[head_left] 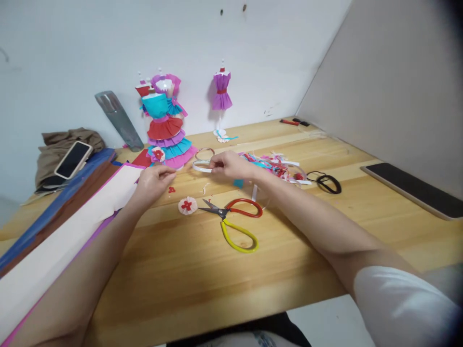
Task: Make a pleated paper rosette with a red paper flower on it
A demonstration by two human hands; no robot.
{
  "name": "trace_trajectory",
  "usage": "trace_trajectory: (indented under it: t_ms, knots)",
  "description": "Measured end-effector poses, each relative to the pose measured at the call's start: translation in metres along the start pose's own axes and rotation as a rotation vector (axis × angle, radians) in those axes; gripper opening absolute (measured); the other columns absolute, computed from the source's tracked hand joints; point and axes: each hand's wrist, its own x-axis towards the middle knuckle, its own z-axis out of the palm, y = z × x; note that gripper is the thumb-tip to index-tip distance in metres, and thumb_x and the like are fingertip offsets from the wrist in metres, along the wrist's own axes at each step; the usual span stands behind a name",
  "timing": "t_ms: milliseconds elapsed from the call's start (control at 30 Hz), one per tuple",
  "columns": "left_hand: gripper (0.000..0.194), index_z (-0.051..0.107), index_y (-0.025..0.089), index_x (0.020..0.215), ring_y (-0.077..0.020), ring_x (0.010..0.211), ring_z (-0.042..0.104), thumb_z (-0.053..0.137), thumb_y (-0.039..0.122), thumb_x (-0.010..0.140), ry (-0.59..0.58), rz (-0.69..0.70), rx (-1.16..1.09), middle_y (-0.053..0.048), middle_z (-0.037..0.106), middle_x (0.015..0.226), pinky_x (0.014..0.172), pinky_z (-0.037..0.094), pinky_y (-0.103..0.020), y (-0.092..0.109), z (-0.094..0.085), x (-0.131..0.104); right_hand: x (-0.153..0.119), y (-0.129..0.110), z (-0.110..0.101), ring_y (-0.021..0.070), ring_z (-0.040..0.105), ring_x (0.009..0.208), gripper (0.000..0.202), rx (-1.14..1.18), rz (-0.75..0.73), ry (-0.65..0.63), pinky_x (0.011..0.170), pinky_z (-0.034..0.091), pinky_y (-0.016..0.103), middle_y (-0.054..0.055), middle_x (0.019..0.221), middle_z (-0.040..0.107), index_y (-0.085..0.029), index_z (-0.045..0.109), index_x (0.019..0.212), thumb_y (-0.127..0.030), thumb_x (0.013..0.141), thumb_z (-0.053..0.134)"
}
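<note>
My right hand [231, 165] is closed on the edge of a thin white ring that looks like a roll of tape [201, 167], just above the table. My left hand [155, 182] has its fingers pressed together beside the tiered crepe-paper dress [165, 129]; whatever they pinch is too small to make out. Behind that hand, a pale paper rosette with a red centre [158, 154] sits at the dress's lower left. A similar rosette [187, 206] lies flat near the tips of the scissors [221, 212], which are spread, with one red and one yellow handle. A small red paper piece [171, 190] lies between the hands.
Coloured paper scraps [278, 166] and a black cord [328, 183] lie right of centre. A small purple dress form [222, 91] stands by the wall. Long paper sheets [83, 221], a phone [74, 159] and a grey bottle [119, 120] are left. A dark flat device [415, 189] lies right.
</note>
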Motion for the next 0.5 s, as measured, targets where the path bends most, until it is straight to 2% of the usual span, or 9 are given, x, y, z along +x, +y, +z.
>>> trace_trajectory:
  t_ms: [100,233,367,500]
  knots:
    - [0.034,0.074,0.018,0.105,-0.0182,0.074,0.065,0.055,0.034,0.082,0.047,0.066,-0.101,-0.005,0.077,0.092,0.069,0.051,-0.028,0.018,0.004,-0.008,-0.005,-0.021,-0.009,0.0104,0.047,0.059,0.006,0.142,0.001,0.035,0.058,0.030,0.023,-0.003,0.061,0.055,-0.014,0.063,0.071,-0.014,0.075,0.058]
    - [0.038,0.071,0.017,0.114,-0.0177,0.080,0.065,0.054,0.028,0.082,0.116,0.144,-0.081,-0.007,0.075,0.103,0.075,0.051,-0.028,0.034,0.012,-0.019,-0.013,-0.049,-0.011,0.0096,0.044,0.055,0.009,0.143,0.047,0.086,0.056,0.029,0.024,-0.003,0.057,0.053,-0.015,0.062,0.066,-0.011,0.073,0.058]
    - [0.034,0.071,0.018,0.111,-0.0202,0.083,0.066,0.054,0.029,0.084,0.137,0.172,0.015,-0.006,0.076,0.091,0.078,0.050,-0.030,0.038,0.019,-0.025,-0.017,-0.067,-0.005,0.0115,0.050,0.058,0.010,0.047,0.074,0.162,0.058,0.031,0.026,0.001,0.063,0.062,-0.013,0.067,0.071,-0.010,0.076,0.058]
    - [0.026,0.074,0.020,0.095,-0.0194,0.078,0.066,0.051,0.029,0.086,0.143,0.181,0.018,-0.004,0.075,0.083,0.072,0.048,-0.029,0.041,0.021,-0.027,-0.019,-0.071,0.001,0.0146,0.054,0.061,0.013,-0.096,0.057,0.190,0.059,0.031,0.027,0.005,0.070,0.068,-0.015,0.070,0.075,-0.012,0.077,0.057]
